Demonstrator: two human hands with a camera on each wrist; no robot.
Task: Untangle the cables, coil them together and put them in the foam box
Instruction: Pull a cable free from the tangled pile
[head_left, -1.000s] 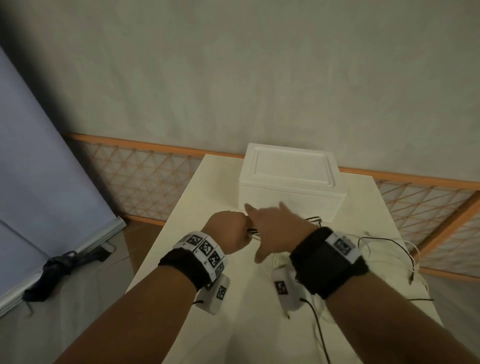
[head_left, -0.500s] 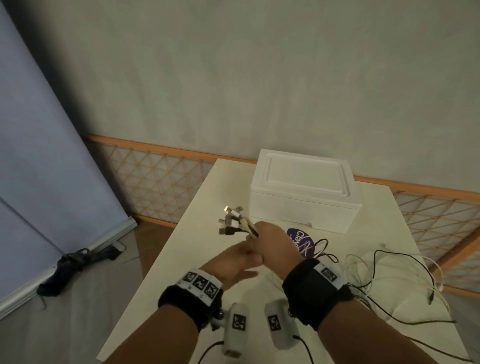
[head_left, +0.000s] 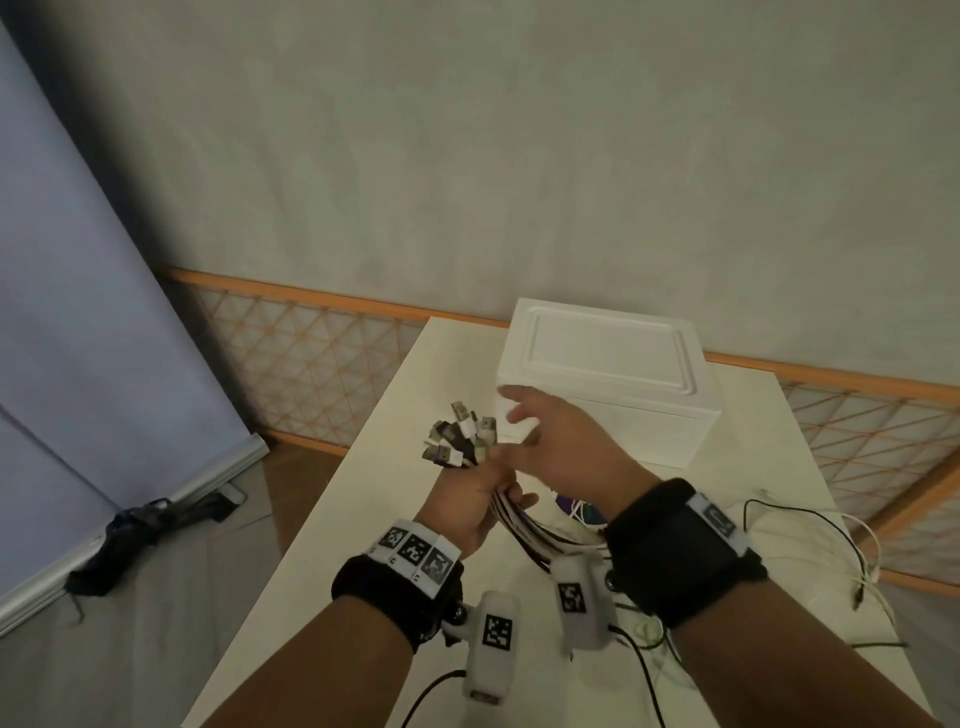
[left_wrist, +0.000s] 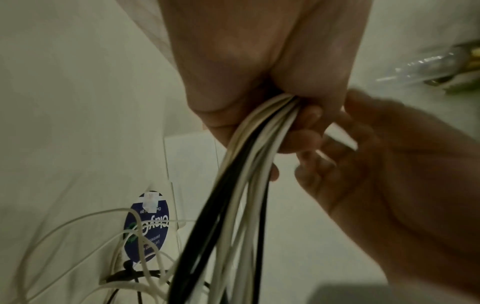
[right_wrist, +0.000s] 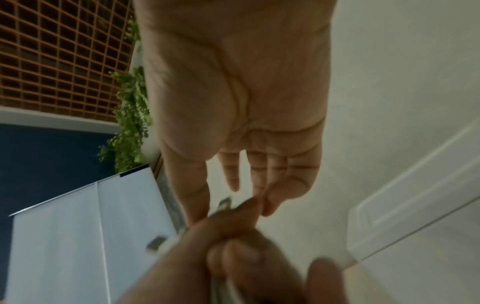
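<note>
My left hand (head_left: 475, 493) grips a bundle of white and black cables (head_left: 524, 530) above the table, with the USB plug ends (head_left: 460, 439) fanning out above the fist. In the left wrist view the cables (left_wrist: 249, 164) run down out of the closed fingers (left_wrist: 306, 125). My right hand (head_left: 550, 436) hovers just right of the plugs with fingers straight, holding nothing; its flat palm (right_wrist: 239, 92) fills the right wrist view. The white foam box (head_left: 608, 374) stands shut behind the hands. The cables' loose ends (head_left: 810, 530) trail over the table at the right.
The cream table (head_left: 363, 519) has its left edge close to my left arm. A round blue sticker (left_wrist: 148, 228) lies on the table under the cables. A dark bundle (head_left: 130, 535) lies on the floor at the left, by a blue screen.
The cable bundle has passed from my right hand to my left. The right hand has let go and spread beside the plugs; the bundle sits higher.
</note>
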